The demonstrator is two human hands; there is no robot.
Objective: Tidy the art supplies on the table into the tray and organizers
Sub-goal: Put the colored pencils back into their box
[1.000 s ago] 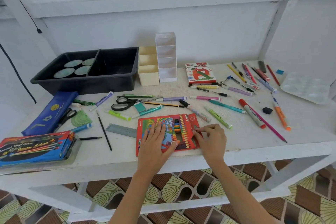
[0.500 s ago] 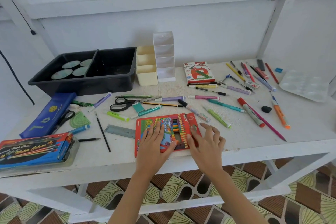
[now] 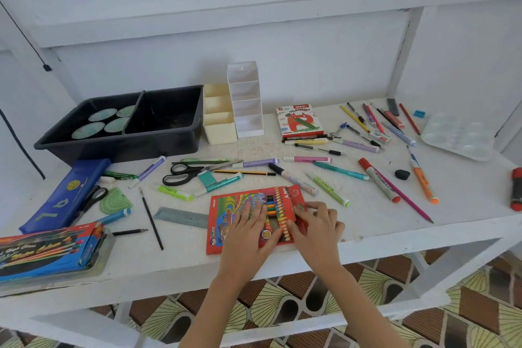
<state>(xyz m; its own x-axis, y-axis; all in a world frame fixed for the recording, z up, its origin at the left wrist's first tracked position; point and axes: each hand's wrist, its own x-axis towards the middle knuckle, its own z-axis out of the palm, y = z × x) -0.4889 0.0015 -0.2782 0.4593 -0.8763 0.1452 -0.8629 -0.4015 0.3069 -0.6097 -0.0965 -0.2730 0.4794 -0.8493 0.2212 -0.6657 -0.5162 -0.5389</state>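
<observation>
A red box of colour pencils (image 3: 226,215) lies flat near the table's front edge, its window showing the pencils. My left hand (image 3: 248,232) presses flat on the middle of the box, fingers spread. My right hand (image 3: 316,227) rests on the box's right end, fingers curled over its flap. A black two-part tray (image 3: 166,135) stands at the back left. Beside it are a cream organizer (image 3: 220,124) and a white organizer (image 3: 245,99). Pens and markers lie scattered over the white table (image 3: 367,223).
Black scissors (image 3: 183,172), a ruler (image 3: 180,216), a blue pencil case (image 3: 62,195), a watercolour set (image 3: 48,251), an oil pastels box (image 3: 299,121) and a white palette (image 3: 457,135) lie around. A red object (image 3: 517,189) sits at the right edge.
My right hand has slid left from the box's right edge onto its flap end. My left hand has stayed flat on the box.
</observation>
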